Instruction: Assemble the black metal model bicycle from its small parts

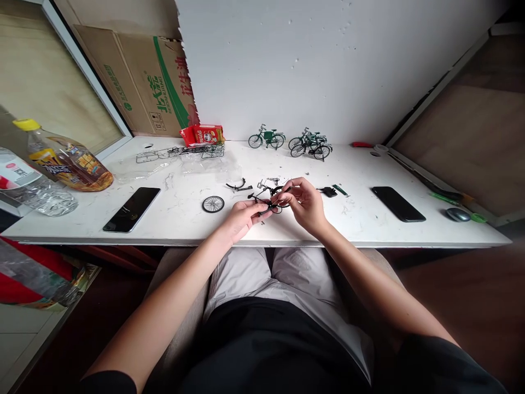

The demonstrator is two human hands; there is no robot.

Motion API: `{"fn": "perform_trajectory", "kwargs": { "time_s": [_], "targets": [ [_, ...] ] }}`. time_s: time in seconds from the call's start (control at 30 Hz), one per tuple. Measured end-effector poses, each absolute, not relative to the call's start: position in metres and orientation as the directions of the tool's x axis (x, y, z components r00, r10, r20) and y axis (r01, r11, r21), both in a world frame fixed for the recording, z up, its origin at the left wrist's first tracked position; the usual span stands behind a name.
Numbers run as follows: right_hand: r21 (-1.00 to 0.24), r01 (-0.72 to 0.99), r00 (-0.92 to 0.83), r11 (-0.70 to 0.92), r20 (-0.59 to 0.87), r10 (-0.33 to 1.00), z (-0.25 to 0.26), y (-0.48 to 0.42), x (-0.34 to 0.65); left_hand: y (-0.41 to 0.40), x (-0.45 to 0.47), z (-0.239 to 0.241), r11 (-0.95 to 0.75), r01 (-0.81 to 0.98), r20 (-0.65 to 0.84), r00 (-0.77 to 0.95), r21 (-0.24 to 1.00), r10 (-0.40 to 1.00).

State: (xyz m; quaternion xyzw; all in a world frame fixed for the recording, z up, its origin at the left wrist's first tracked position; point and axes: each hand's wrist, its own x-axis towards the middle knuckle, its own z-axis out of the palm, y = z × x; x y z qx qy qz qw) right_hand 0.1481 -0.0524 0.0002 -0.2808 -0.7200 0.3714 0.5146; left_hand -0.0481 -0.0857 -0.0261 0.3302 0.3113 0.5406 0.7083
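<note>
Over the near edge of a white table (172, 227), both my hands work on a small black model bicycle frame (266, 198). My left hand (245, 216) pinches the frame's lower part from the left. My right hand (301, 201) is closed on its upper right side, fingers curled around a small part near a wheel. A loose spoked wheel (213, 204) lies just left of my left hand. A curved black mudguard piece (238, 187) and small metal parts (268, 182) lie just behind the frame.
Two finished green model bicycles (267, 137) (310, 145) stand at the wall. Black phones lie at left (132, 209) and right (398, 203). Also here: a red box (203, 134), wire part frames (180, 152), oil bottle (65, 160), water bottle (33, 189), cardboard box (143, 82), small tools (334, 190).
</note>
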Motion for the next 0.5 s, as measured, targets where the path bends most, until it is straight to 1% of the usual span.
{"fn": "perform_trajectory", "kwargs": {
  "time_s": [0.17,0.5],
  "targets": [
    [-0.834,0.000,-0.312,0.552,0.525,0.792,0.0020,-0.0541,0.1476,-0.0860,-0.0487,-0.0270,0.188,-0.548,-0.074,0.224,0.815,0.972],
    [-0.798,0.049,-0.327,0.600,0.555,0.765,0.0010,-0.0534,0.1484,-0.0856,-0.0486,-0.0277,0.190,-0.551,-0.074,0.225,0.813,0.971]
  ]
}}
